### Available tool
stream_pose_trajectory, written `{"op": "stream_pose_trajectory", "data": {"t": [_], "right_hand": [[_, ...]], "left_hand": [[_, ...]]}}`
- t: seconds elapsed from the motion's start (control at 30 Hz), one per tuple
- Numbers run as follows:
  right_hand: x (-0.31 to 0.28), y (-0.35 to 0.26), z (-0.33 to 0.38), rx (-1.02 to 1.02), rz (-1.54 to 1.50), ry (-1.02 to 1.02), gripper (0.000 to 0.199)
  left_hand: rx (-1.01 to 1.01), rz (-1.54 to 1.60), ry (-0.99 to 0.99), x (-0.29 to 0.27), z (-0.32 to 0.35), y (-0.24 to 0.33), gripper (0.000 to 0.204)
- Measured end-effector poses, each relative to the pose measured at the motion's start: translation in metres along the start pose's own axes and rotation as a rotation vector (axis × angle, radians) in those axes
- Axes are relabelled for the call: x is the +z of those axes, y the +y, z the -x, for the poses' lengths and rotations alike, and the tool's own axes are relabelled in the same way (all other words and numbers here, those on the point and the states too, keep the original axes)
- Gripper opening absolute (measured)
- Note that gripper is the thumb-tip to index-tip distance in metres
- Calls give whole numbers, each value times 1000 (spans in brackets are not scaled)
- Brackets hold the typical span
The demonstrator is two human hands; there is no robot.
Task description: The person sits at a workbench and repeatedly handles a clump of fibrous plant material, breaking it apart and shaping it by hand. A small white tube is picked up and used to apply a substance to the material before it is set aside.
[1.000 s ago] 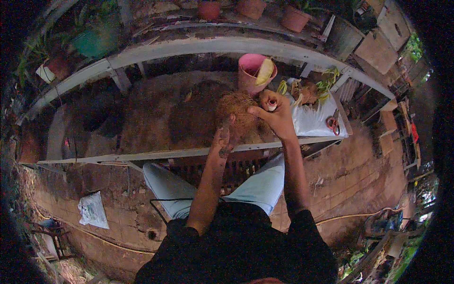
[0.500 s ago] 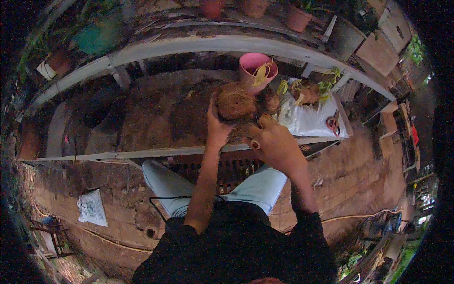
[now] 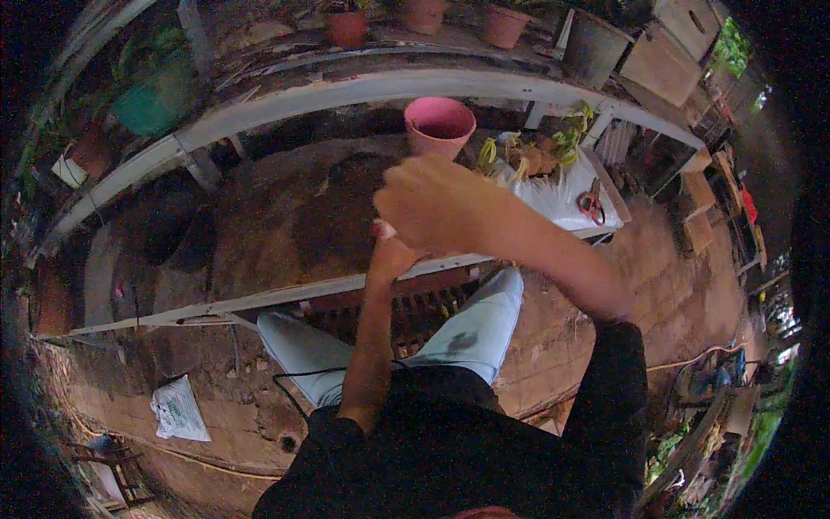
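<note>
Over the near part of the bench, my right hand (image 3: 424, 206) is a closed fist, its back toward me, with whatever it grips hidden. Below and partly behind it comes my left hand (image 3: 395, 255), its thumb raised and its other fingers mostly covered. The brown fibrous ball from the earlier frame does not show; my right hand covers that spot. Just beyond my hands stands a pink pot (image 3: 439, 111). To the right, a leafy plant with a brown fibrous root ball (image 3: 536, 157) rests by a white plastic bag (image 3: 553, 201). Scissors with red handles (image 3: 592, 206) lie on that bag.
The bench's front rail (image 3: 207, 309) runs between my legs and the bench surface. Terracotta pots (image 3: 506, 28) line a shelf at the back, with a green container (image 3: 151, 108) to the left. Another white bag (image 3: 180, 409) lies on the floor at left.
My right hand has moved left and up, across the left hand, and now hides the fibrous ball. The yellow strand in front of the pink pot is out of sight. The view has shifted slightly.
</note>
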State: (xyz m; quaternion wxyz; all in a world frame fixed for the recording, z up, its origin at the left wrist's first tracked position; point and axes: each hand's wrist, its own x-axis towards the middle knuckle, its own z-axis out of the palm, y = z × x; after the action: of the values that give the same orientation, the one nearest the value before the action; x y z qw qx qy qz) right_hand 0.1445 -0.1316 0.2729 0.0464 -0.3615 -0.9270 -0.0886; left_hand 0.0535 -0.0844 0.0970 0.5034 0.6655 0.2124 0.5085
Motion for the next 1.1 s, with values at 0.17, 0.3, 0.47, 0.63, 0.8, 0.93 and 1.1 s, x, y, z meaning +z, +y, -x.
{"op": "stream_pose_trajectory", "data": {"t": [0.17, 0.3, 0.47, 0.63, 0.8, 0.93, 1.1], "right_hand": [[-1, 38, -29, -113, -94, -180, 24], [12, 69, -37, -122, -304, -136, 35], [-20, 59, -22, -79, -678, -27, 40], [-45, 37, -3, -65, -675, -48, 38], [-20, 50, -14, -77, -617, -61, 39], [11, 80, -20, -120, -697, -111, 41], [18, 103, -8, 365, -1201, -26, 33]], "left_hand": [[-151, 28, -57, 2, 9, -16, 81], [-10, 206, -219, -8, -1, 7, 91], [-50, 178, -97, -16, 13, -6, 101], [-141, 119, -76, -11, 6, 6, 103], [16, 185, -324, -2, 8, -12, 108], [-106, -314, -311, 2, 19, 36, 112], [-93, 278, -354, -12, 33, -12, 102]]}}
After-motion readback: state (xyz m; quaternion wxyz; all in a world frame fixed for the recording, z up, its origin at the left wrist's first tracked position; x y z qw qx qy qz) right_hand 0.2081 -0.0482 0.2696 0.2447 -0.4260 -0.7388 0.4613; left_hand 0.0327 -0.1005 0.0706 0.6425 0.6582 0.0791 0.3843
